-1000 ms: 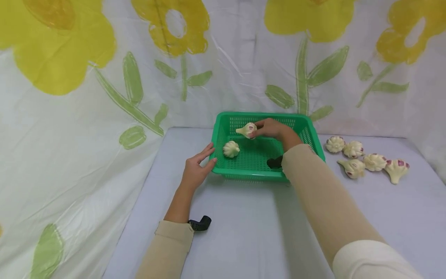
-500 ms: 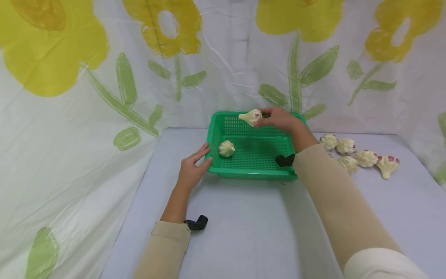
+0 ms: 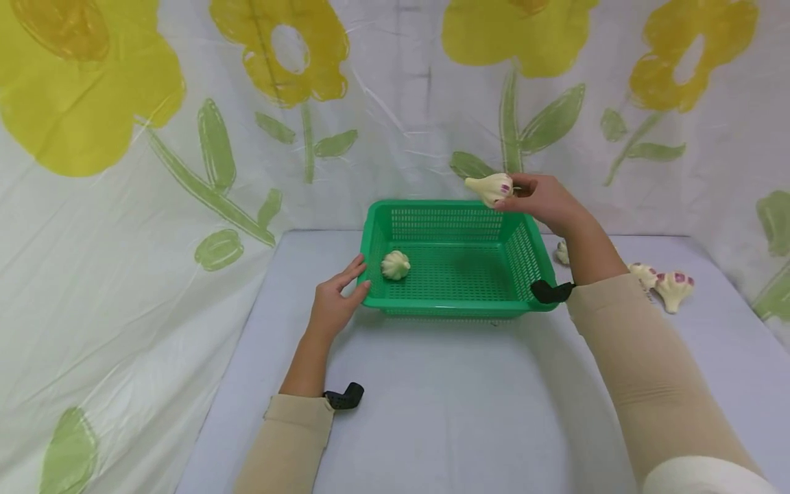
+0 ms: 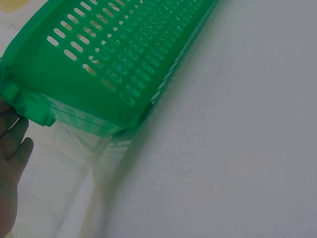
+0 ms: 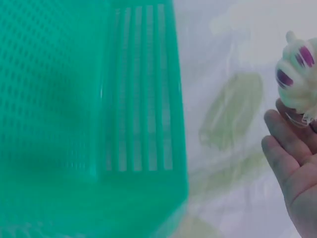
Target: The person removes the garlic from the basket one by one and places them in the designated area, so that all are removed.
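Note:
Above the back right part of a green plastic basket [image 3: 444,304], my right hand [image 3: 549,202] pinches a garlic bulb [image 3: 490,188] with its stem pointing left. The same garlic bulb [image 5: 296,74], cream with purple patches, shows at the right edge of the right wrist view. My left hand [image 3: 333,305] rests against the basket's left rim, its fingers fairly straight. In the left wrist view only part of that hand [image 4: 11,148] appears, beside the basket's end. One garlic bulb [image 3: 396,265] lies inside the basket at the left.
Right of the basket, several garlic bulbs lie on the white-covered table [image 3: 420,398], among them one [image 3: 674,288] at the far right. My right forearm hides some of them. A curtain [image 3: 395,103] with yellow flowers hangs behind the table.
My right hand has lifted the garlic bulb up out of the basket and carried it to the right. The left hand has stayed at the basket's left rim.

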Demonstrator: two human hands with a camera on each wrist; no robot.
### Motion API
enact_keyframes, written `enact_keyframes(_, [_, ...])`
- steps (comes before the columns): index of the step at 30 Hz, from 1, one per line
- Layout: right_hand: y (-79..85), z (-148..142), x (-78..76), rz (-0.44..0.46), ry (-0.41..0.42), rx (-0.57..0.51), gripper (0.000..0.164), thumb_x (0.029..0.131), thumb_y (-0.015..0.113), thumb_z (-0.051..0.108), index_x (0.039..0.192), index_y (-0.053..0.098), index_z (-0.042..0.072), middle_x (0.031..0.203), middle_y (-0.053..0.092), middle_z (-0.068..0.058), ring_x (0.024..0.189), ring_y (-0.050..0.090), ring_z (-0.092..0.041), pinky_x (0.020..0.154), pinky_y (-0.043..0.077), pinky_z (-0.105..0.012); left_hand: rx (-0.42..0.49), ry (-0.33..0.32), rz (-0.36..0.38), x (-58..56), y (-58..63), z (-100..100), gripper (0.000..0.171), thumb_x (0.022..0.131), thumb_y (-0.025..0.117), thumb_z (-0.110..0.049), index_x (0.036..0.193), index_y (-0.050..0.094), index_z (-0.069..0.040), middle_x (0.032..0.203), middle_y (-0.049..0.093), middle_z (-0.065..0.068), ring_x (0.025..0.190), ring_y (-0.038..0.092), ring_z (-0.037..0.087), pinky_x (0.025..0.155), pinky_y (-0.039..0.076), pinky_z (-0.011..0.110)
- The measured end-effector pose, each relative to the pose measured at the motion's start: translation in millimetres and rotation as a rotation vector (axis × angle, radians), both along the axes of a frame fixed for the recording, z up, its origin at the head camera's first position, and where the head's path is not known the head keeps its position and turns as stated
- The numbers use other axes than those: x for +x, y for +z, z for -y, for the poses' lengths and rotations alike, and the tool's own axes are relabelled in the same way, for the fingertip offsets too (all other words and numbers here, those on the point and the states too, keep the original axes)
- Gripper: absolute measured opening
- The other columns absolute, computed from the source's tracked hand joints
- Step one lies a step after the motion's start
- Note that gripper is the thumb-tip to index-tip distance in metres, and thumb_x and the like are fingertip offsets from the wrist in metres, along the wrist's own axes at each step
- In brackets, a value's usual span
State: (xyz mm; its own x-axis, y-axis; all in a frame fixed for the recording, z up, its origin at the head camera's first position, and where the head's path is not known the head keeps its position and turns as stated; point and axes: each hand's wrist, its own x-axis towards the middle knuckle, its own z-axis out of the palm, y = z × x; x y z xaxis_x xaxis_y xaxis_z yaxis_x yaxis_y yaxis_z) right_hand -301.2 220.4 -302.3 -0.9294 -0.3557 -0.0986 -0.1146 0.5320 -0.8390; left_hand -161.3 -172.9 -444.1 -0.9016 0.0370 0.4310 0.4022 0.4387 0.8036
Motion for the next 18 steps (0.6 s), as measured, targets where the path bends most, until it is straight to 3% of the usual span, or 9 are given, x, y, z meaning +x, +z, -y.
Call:
enact_keyframes(9, [-12.1, -61.3, 21.5, 0.006, -0.127, 0.022, 0.089, 0.089, 0.068, 0.05, 0.158, 0.023, 0.018, 0.157, 0.035, -0.017, 0.143, 0.033, -0.034, 0.115, 0.028, -0.058, 0.0, 0.012, 0.019, 0.8, 0.2, -1.0, 0.04, 0.093, 0.068, -0.012, 0.132, 0.062, -0.003, 0.144, 0.054, 0.005, 0.134, 0.051, 0.023, 0.111, 0.041, 0.044])
enact_keyframes(15, [-24.4, -102.5, 41.1, 0.018, -0.241, 0.035, 0.087, 0.088, 0.065, 0.056, 0.158, 0.024, 0.022, 0.15, 0.045, -0.012, 0.138, 0.038, -0.03, 0.115, 0.027, -0.06, -0.003, 0.015, 0.008, -0.4, -2.9, -1.2, 0.04, 0.094, 0.067, -0.015, 0.132, 0.062, -0.006, 0.144, 0.054, -0.003, 0.133, 0.051, 0.015, 0.111, 0.041, 0.038])
enact_keyframes(18, [-32.9, -124.2, 51.5, 0.057, -0.308, 0.036, 0.092, 0.086, 0.064, 0.061, 0.159, 0.018, 0.028, 0.157, 0.036, -0.015, 0.144, 0.029, -0.035, 0.116, 0.021, -0.064, -0.004, 0.011, 0.005, -0.6, -2.6, -1.1, 0.04, 0.094, 0.068, -0.017, 0.132, 0.063, -0.008, 0.144, 0.054, -0.004, 0.133, 0.051, 0.015, 0.111, 0.041, 0.039])
